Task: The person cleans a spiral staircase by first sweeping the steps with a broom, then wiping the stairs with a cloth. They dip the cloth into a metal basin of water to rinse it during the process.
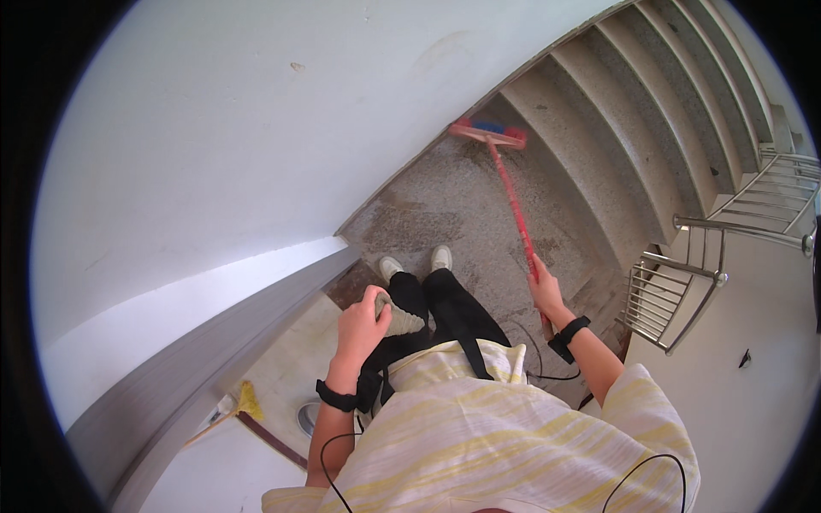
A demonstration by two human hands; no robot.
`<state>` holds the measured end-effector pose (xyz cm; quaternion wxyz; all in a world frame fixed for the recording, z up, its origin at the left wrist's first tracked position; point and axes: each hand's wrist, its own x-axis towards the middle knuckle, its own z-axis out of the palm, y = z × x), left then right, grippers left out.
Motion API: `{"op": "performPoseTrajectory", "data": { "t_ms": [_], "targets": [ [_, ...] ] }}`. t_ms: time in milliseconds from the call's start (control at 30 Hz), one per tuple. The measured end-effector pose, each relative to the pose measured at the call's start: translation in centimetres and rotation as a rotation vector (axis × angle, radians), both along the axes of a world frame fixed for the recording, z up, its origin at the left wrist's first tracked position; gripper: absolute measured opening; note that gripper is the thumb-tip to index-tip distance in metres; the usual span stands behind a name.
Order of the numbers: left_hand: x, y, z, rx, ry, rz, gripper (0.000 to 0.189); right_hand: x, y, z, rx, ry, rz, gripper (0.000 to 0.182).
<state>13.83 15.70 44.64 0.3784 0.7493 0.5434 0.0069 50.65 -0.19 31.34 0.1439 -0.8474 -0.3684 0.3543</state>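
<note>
My right hand (546, 288) is closed around the red handle of a long-handled push broom (515, 202). The broom's head, red with blue bristles, lies at the corner between the white wall and the lowest stair and looks slightly blurred. Dark, damp-looking patches mark the speckled floor (474, 211) below it. A grey-beige cloth (401, 317) hangs from my left hand (365, 324), gripped between thumb and fingers in front of my black trousers.
Stone stairs (596, 128) curve up at the right, beside a metal railing (712, 224). A white wall (205, 128) and a grey door frame or panel (256, 301) stand at the left. Behind me are a yellow broom (249, 403) and a round basin (309, 415). A black cable hangs beside my right leg.
</note>
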Motion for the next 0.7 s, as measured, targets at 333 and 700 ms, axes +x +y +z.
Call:
{"op": "performPoseTrajectory", "data": {
  "t_ms": [333, 700],
  "targets": [
    [-1.4, 0.2, 0.1, 0.005, 0.040, 0.034, 0.019, -3.6, -4.8, 4.9, -0.118, 0.197, 0.017, 0.052],
    [-0.1, -0.3, -0.7, 0.020, -0.001, -0.026, 0.019, -2.9, -1.4, 1.0, 0.047, -0.010, 0.110, 0.051]
  ]
}}
